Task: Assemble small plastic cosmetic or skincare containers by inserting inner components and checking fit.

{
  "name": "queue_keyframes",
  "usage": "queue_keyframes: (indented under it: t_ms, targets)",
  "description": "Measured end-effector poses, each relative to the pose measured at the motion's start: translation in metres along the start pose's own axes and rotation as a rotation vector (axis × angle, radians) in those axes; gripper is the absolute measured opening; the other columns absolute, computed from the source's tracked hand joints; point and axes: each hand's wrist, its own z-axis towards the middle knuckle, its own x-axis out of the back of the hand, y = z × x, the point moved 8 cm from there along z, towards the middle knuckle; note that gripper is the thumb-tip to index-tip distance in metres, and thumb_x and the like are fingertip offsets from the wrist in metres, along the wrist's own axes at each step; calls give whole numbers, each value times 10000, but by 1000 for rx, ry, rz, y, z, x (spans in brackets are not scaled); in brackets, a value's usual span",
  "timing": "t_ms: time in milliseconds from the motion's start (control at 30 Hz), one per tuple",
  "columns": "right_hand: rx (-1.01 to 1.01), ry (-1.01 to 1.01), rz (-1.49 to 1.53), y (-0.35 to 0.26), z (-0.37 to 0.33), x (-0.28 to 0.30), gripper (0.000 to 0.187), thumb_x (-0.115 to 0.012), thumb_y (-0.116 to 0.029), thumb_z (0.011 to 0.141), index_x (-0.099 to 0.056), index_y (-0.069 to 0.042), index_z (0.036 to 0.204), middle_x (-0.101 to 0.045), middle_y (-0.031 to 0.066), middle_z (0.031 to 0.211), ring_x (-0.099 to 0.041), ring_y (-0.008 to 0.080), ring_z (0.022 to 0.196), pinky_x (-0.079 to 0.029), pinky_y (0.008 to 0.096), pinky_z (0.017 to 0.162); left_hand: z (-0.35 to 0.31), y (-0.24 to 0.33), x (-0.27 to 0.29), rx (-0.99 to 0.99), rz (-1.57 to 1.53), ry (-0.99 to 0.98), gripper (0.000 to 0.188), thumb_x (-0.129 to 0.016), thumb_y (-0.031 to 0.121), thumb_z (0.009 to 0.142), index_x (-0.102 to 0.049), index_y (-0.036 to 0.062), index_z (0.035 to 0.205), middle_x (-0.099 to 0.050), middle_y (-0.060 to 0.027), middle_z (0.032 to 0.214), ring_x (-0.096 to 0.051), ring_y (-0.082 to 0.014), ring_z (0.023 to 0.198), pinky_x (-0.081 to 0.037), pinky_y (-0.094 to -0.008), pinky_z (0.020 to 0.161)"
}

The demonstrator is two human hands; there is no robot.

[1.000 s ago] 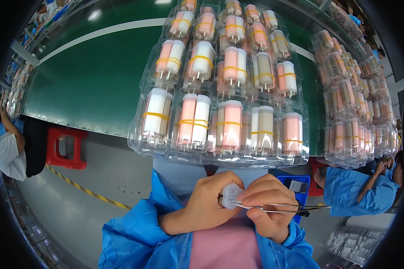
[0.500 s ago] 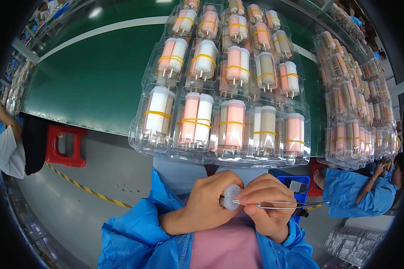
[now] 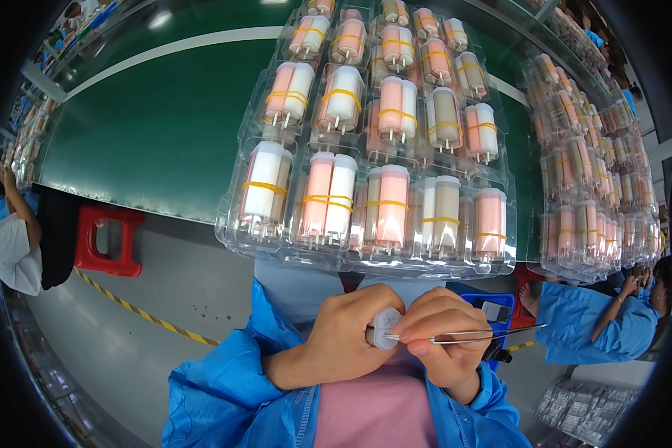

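My left hand [image 3: 341, 337] is closed around a small part with a rounded, pale grey-white end [image 3: 386, 328]; the rest of the part is hidden by my fingers. Pinched in my right hand [image 3: 448, 340] is a pair of metal tweezers [image 3: 474, 334], their rear end pointing out to the right. The tweezer tips touch or nearly touch the face of the pale end. Beyond my hands stands a stack of clear plastic trays [image 3: 366, 261], filled with pink, white and grey cylinders bundled by yellow rubber bands.
The trays rest on a green-topped table [image 3: 157, 127]. More loaded trays [image 3: 590, 164] stand to the right. A red stool [image 3: 108, 243] is on the floor at left, a blue bin [image 3: 504, 302] behind my right hand. One person [image 3: 597, 317] sits at right, another [image 3: 19, 246] at left.
The rear end of the tweezers has tipped slightly upward, and their two arms look closer together. My left hand stays in place with the part.
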Motion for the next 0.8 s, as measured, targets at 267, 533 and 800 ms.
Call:
queue_keyframes:
  t_ms: [267, 533, 800]
  targets:
    - [21, -18, 40, 1, 1, 1, 131, -756, -50, 734, -679, -3, 828, -691, 121, 792, -651, 247, 700, -511, 313, 629, 1, 2, -1, -1, -3, -38, 237, -729, 40, 676, -565, 39, 847, -598, -128, 729, -623, -309, 621, -461, -349, 505]
    - [13, -28, 45, 2, 1, 1, 125, -749, -26, 712, -681, 3, 813, -686, 127, 790, -643, 258, 690, -508, 316, 616, 1, -1, -3, 20, -4, -75, 241, -730, 48, 674, -563, 42, 848, -601, -134, 733, -627, -327, 641, -467, -361, 518]
    - [67, -102, -171, -13, 10, -8, 132, -740, -7, 687, -672, 10, 798, -658, 126, 761, -626, 270, 674, -507, 321, 596, 2, -4, -1, 29, 62, -82, 277, -730, 60, 641, -558, 54, 858, -608, -140, 744, -620, -361, 666, -469, -402, 532]
